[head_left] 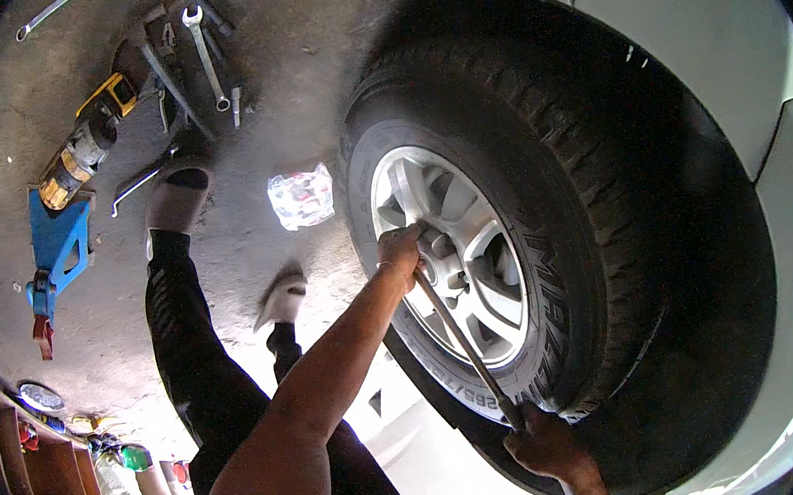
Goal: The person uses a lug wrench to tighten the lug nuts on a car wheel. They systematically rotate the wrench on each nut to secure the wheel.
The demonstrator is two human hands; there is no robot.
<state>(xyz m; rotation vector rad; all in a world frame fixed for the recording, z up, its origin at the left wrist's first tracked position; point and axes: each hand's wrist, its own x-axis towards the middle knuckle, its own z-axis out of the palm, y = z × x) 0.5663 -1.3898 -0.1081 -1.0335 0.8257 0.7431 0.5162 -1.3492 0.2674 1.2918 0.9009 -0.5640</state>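
A silver spoked wheel (490, 320) with a thick black tire (548, 189) sits in the wheel arch of a white vehicle (674, 6). My left hand (402, 250) is closed around the upper end of a long metal lug wrench (456, 331), close to the hub. That hand hides the wrench's head, so what it fits onto cannot be seen. Lower right, my right hand (547, 445) grips the wrench's handle end, in front of the tire's lower edge. The bar slants down across the spokes between both hands.
On the concrete floor to the left lie a yellow-black power tool (81, 160), a blue metal piece (60, 234) with a red end, and several wrenches, one a combination wrench (206, 58). A clear plastic bag (301, 198) lies near the tire. Brown shelving (57, 482) stands lower left.
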